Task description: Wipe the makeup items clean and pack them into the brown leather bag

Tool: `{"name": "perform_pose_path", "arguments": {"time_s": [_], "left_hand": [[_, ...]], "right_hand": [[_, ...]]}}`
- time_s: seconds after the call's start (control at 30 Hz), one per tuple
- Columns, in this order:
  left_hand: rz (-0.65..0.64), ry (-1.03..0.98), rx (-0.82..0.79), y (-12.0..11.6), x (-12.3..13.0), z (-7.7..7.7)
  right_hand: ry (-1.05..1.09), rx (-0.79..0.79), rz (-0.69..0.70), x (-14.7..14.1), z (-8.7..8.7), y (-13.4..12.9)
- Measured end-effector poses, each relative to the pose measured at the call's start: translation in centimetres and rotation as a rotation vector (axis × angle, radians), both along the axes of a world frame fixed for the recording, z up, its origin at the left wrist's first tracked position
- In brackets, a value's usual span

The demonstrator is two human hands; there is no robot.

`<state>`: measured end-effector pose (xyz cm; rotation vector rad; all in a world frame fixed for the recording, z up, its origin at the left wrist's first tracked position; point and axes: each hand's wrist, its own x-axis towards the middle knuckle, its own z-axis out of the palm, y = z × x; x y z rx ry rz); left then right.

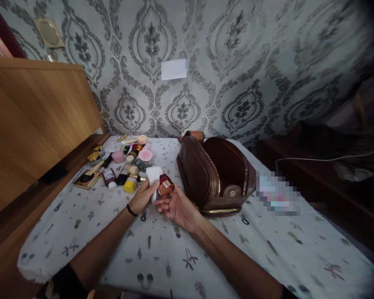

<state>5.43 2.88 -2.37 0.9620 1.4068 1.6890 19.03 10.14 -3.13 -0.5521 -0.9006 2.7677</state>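
Observation:
In the middle of the view, my left hand [143, 197] is closed on a white cloth or wipe [154, 175]. Right beside it, my right hand [179, 207] has its fingers round a small reddish-amber bottle [166, 186], which touches the white cloth. To the right of my hands stands a brown leather bag [199, 170], its zipped top gaping open. Cosmetics lie in a cluster left of and beyond my hands, among them a yellow-capped jar [130, 185], a pink round case [145, 155] and a dark red bottle with a white cap [109, 177].
The patterned white cloth [156, 257] covers the table. A wooden cabinet [40, 124] borders it on the left, and a wallpapered wall [180, 37] rises behind. Right of the bag lies a pixelated item [277, 193]. Gold-lidded jars [94, 157] stand near the cabinet.

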Motion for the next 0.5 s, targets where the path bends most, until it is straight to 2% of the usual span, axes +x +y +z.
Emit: {"name": "perform_pose_path", "arguments": {"time_s": [0.07,0.2,0.27,0.33,0.5], "left_hand": [[0.031,-0.014,-0.018,0.1,-0.1,-0.4],[0.070,0.101,-0.083,0.2,-0.1,-0.4],[0.084,0.120,-0.091,0.1,0.0,-0.2],[0.107,0.113,-0.105,0.0,0.0,0.0],[0.221,0.129,-0.089,-0.1,0.2,-0.2]], "right_hand": [[-0.049,0.038,-0.083,-0.2,0.1,-0.2],[-0.048,0.111,-0.250,-0.3,0.1,-0.4],[-0.036,0.124,-0.233,-0.3,0.2,-0.6],[-0.037,0.108,-0.158,-0.2,0.2,-0.8],[0.006,0.026,-0.045,-0.2,0.0,-1.1]]}}
